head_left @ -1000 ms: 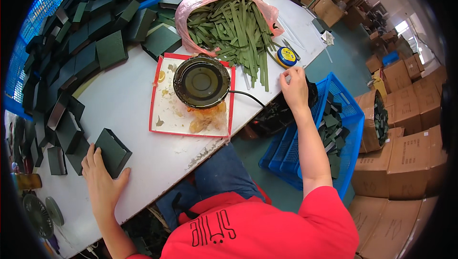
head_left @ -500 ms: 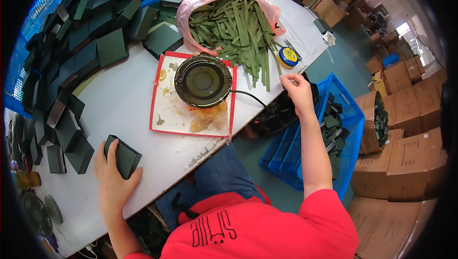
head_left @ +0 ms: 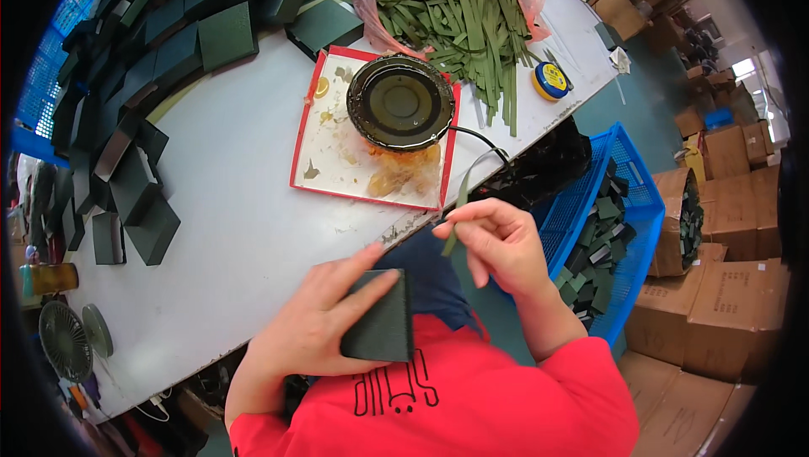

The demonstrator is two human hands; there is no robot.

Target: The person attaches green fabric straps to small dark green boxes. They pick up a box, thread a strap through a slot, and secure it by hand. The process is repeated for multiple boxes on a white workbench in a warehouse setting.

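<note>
Head view | left hand [head_left: 324, 322] grips dark box [head_left: 379, 320] | right hand [head_left: 497, 242] pinches green strip [head_left: 462, 200] | step: bringing strip to box; next likely needs careful lining-up.

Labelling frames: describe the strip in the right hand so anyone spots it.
Start at the red-rimmed white tray on the table edge. Just below its near right corner, the right hand pinches a thin olive-green ribbon strip. It alone is lifted, apart from the bagged pile.
</note>
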